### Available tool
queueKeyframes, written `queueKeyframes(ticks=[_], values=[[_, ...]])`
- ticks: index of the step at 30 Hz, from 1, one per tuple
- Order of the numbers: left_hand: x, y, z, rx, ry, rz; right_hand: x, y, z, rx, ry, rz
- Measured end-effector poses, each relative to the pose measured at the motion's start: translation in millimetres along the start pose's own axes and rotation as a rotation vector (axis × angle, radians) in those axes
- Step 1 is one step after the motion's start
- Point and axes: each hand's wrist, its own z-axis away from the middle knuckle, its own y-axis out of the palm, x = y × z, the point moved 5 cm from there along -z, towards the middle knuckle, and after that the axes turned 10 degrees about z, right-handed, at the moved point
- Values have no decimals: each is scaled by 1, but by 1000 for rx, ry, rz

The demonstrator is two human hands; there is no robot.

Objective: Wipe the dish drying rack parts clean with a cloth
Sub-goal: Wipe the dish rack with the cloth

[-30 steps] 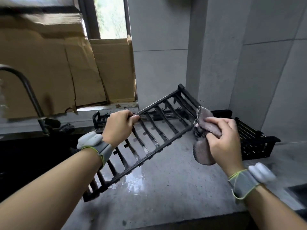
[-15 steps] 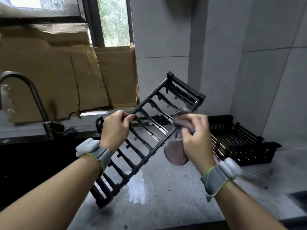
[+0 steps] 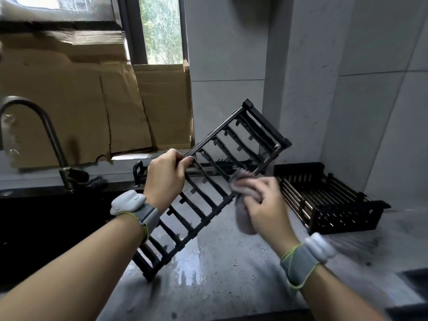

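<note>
A black slatted rack panel [image 3: 234, 144] is held tilted above the counter, its low end near the wet patch. My left hand [image 3: 165, 176] grips the panel's upper side rail. My right hand [image 3: 264, 200] holds a grey cloth [image 3: 243, 218] wrapped round the panel's lower side rail, about midway along it. A black rack basket [image 3: 328, 202] lies on the counter at the right. Another black rack part [image 3: 139, 170] lies along the back, behind the panel.
A grey stone counter [image 3: 231, 286] carries a water puddle [image 3: 187, 269] under the panel. A dark sink [image 3: 46, 216] with a curved metal faucet [image 3: 48, 133] is at the left. Cardboard [image 3: 76, 98] covers the window sill area. Tiled walls close the right corner.
The panel has tipped up steeper, its far end rising. My right hand with the cloth has slid down along the lower rail, from the far corner toward the middle.
</note>
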Motion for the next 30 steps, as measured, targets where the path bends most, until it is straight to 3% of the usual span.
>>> queueKeyframes(ticks=[2,7,10,18,20,24,30], values=[[0,0,-2,2,-7,1,2,5,5,5,-38,-1],[-6,-3,2,45,48,-6,-1,-50,-36,-336,92,-68],[-9,-4,3,27,84,22,0,-42,-39,-270,72,-115],[-8,-4,-4,-19,3,43,23,31,30,145,-66,-105],[-6,-6,-7,-30,-44,23,28,33,30,132,-92,-79],[-3,-9,-7,-33,-145,76,22,7,-11,-108,25,-182],[3,-9,-5,-82,-208,162,34,22,3,-48,-40,-36]])
